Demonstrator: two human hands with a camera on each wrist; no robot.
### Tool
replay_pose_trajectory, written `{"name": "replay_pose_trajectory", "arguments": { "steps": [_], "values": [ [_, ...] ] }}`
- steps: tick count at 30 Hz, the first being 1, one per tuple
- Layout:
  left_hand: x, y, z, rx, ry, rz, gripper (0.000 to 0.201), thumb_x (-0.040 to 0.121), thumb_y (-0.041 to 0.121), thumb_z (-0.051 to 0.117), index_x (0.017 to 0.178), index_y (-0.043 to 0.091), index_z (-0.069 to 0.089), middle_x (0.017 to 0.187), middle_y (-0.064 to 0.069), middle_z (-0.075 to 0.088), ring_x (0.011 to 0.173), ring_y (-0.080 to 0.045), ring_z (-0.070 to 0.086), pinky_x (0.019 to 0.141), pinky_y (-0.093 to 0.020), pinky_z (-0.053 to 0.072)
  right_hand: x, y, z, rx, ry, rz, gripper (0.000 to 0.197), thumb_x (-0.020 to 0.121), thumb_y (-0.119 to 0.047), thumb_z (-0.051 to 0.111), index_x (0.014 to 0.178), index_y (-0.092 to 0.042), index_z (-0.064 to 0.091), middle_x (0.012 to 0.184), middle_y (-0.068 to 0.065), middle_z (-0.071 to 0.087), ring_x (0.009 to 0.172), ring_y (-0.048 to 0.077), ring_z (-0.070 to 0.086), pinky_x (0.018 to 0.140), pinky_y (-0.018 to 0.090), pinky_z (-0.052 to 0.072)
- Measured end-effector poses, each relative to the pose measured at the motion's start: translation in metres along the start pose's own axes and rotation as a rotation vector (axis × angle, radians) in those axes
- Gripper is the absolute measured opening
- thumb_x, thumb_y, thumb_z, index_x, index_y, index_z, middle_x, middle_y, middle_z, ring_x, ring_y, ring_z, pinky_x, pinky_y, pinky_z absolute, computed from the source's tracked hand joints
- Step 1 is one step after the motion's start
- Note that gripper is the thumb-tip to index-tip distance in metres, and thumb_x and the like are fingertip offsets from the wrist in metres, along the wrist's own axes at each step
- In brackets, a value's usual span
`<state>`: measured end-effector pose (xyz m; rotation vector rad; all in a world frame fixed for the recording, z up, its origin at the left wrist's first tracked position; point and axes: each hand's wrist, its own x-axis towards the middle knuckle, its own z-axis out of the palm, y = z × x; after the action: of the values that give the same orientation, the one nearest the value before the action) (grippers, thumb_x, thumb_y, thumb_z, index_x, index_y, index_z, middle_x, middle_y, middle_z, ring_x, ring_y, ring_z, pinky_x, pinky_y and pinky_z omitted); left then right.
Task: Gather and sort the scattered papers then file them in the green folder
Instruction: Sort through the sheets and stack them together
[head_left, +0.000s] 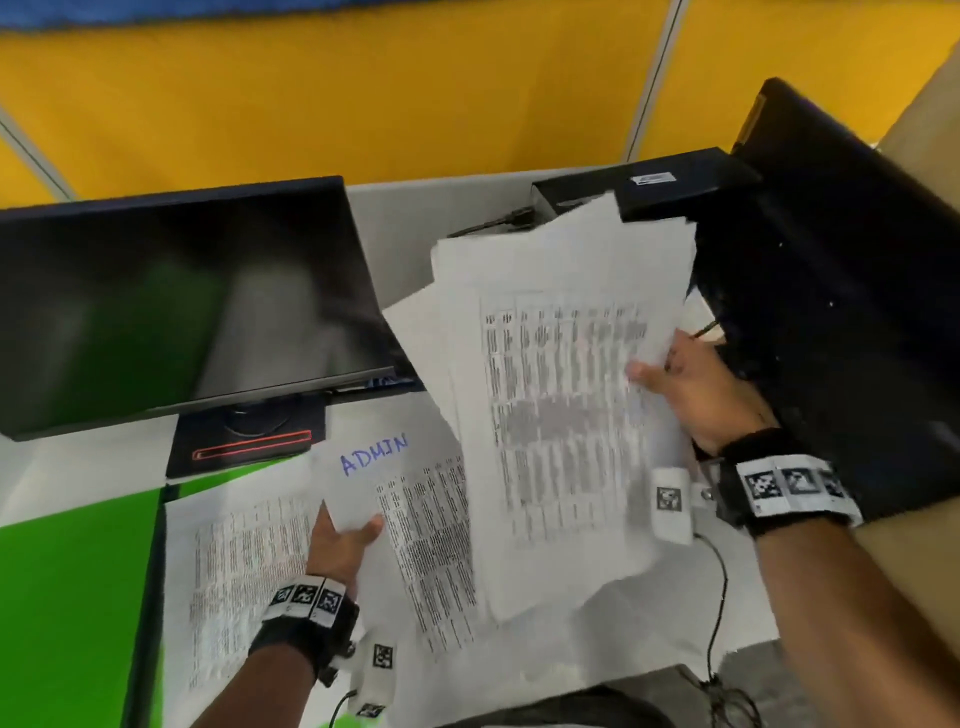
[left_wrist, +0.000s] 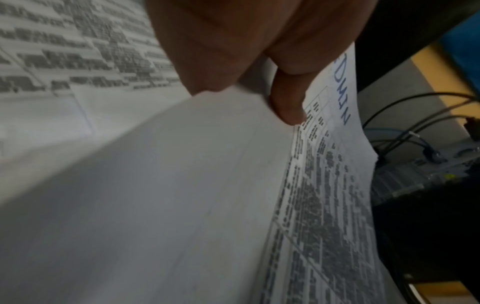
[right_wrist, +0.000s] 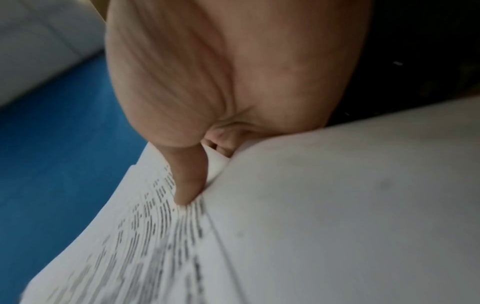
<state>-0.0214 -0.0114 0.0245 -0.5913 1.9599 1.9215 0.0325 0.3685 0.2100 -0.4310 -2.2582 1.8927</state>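
Head view shows my right hand (head_left: 696, 395) pinching a fanned stack of papers (head_left: 561, 405), raised and tilted toward the monitor (head_left: 182, 306). My left hand (head_left: 340, 545) pinches the ADMIN sheet (head_left: 395, 499) low on the desk. I judge the green folder (head_left: 67, 597) lies left of both hands, nearer the left; the stack must travel left across it.
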Motion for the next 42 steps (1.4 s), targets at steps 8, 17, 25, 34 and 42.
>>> {"name": "replay_pose_trajectory", "arguments": {
  "steps": [8, 17, 25, 34, 42],
  "values": [
    [0.016, -0.017, 0.013, 0.164, 0.002, 0.02, 0.065, 0.073, -0.003, 0.075, 0.131, 0.016, 0.052, 0.118, -0.009, 0.067, 0.109, -0.029, 0.061, 0.098, -0.054, 0.045, -0.026, 0.162, 0.08, -0.14, -0.156, 0.422, 0.042, 0.086, -0.024, 0.067, 0.127, -0.02, 0.058, 0.125, -0.002, 0.065, 0.118, 0.021, 0.06, 0.104, 0.045, 0.045],
    [0.027, -0.026, 0.014, 0.197, -0.023, -0.012, 0.068, 0.075, 0.012, 0.078, 0.134, 0.019, 0.046, 0.124, -0.004, 0.063, 0.115, -0.027, 0.059, 0.101, -0.047, 0.044, 0.004, 0.154, 0.128, -0.476, -0.095, 0.455, 0.068, 0.094, -0.006, 0.053, 0.152, -0.015, 0.019, 0.145, 0.009, 0.047, 0.13, 0.027, 0.048, 0.108, 0.033, 0.038],
    [0.015, -0.012, 0.038, 0.144, 0.059, 0.001, 0.074, 0.089, 0.047, 0.056, 0.146, 0.013, 0.023, 0.142, -0.002, 0.039, 0.13, -0.019, 0.038, 0.109, -0.035, 0.029, 0.004, 0.151, 0.165, -0.932, -0.311, 0.473, 0.054, 0.097, -0.02, 0.041, 0.147, -0.006, 0.028, 0.137, 0.015, 0.045, 0.122, 0.03, 0.05, 0.099, 0.042, 0.046],
    [0.021, -0.011, 0.044, 0.111, -0.002, 0.045, 0.069, 0.097, 0.03, 0.047, 0.15, 0.023, 0.003, 0.131, -0.004, 0.044, 0.12, -0.023, 0.047, 0.094, -0.034, 0.036, 0.005, 0.13, 0.184, -0.918, -0.447, 0.498, 0.086, 0.095, -0.021, 0.051, 0.15, 0.001, -0.012, 0.16, 0.021, 0.004, 0.138, 0.039, 0.035, 0.111, 0.045, 0.036],
    [0.035, -0.012, 0.04, 0.247, 0.012, 0.167, 0.078, 0.092, 0.023, 0.059, 0.15, 0.03, 0.007, 0.144, 0.001, 0.031, 0.128, -0.018, 0.036, 0.108, -0.039, 0.033, -0.011, 0.132, 0.154, -1.157, -0.48, 0.379, 0.077, 0.095, -0.027, 0.047, 0.154, -0.009, 0.0, 0.125, 0.011, 0.058, 0.109, 0.025, 0.06, 0.086, 0.035, 0.048]
  ]
}}
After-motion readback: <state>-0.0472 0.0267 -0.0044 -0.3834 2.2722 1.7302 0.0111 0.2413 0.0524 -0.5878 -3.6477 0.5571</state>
